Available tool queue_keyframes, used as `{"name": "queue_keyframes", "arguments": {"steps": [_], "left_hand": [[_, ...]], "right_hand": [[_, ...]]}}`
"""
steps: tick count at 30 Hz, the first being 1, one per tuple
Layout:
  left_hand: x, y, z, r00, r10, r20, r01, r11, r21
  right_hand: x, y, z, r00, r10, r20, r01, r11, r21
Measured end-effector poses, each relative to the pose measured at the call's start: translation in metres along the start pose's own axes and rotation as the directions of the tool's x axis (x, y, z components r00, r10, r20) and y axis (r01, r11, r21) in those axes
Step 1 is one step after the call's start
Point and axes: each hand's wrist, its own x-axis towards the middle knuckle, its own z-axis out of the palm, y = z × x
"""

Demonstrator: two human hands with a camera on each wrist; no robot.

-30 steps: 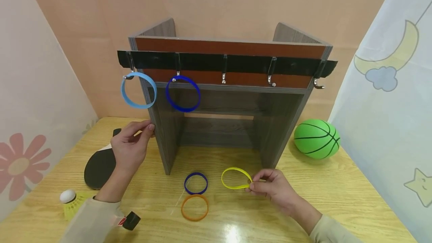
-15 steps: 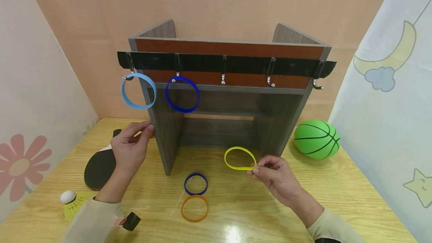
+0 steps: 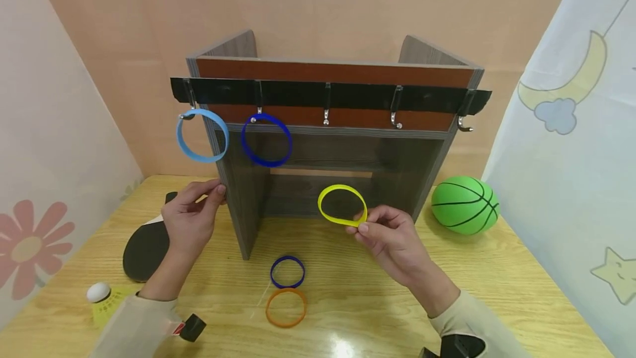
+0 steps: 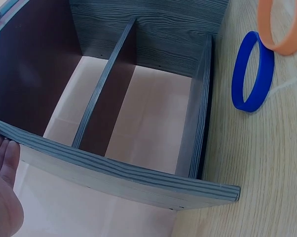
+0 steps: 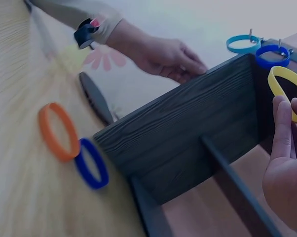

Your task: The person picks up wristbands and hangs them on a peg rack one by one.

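Observation:
Pinched between the thumb and fingers of my right hand (image 3: 392, 242) is a yellow silicone wristband (image 3: 342, 187), held up before the shelf's opening, below the hooks. My left hand (image 3: 191, 217) grips the front edge of the left side panel of a grey wooden shelf (image 3: 236, 198); in the left wrist view its fingers lie along the panel's outer face. A black hook rail (image 3: 298, 94) runs across the shelf's front. From its leftmost hook hangs a light blue wristband (image 3: 199, 158), and a blue wristband (image 3: 268, 164) hangs on the hook beside it. The three hooks further right carry nothing.
On the table, a dark blue wristband (image 3: 287, 287) and an orange wristband (image 3: 285, 325) lie touching in front of the shelf. A green ball (image 3: 464, 205) stands right of it. At left are a black table tennis paddle (image 3: 144, 250) and a shuttlecock (image 3: 98, 291).
My right hand has risen from low over the table toward the hooks, carrying the yellow wristband up with it. My left hand has stayed on the shelf's side panel.

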Motion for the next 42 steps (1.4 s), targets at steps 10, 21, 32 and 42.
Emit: {"name": "queue_keyframes", "arguments": {"steps": [10, 21, 32, 42], "left_hand": [[0.000, -0.001, 0.001, 1.000, 0.010, -0.005, -0.010, 1.000, -0.007], [-0.001, 0.000, 0.001, 1.000, 0.003, 0.000, -0.003, 1.000, -0.023], [0.000, 0.000, 0.000, 1.000, 0.000, 0.005, 0.000, 1.000, -0.028], [-0.001, -0.001, -0.001, 1.000, -0.008, 0.001, 0.008, 1.000, -0.008]], "right_hand": [[0.031, -0.018, 0.022, 0.998, -0.064, 0.011, 0.064, 0.998, -0.004], [0.052, -0.039, 0.042, 0.993, -0.117, 0.006, 0.117, 0.993, -0.005], [0.065, -0.043, 0.045, 0.992, -0.125, -0.024, 0.124, 0.992, -0.023], [0.065, -0.037, 0.039, 0.993, -0.105, -0.061, 0.104, 0.994, -0.025]]}}
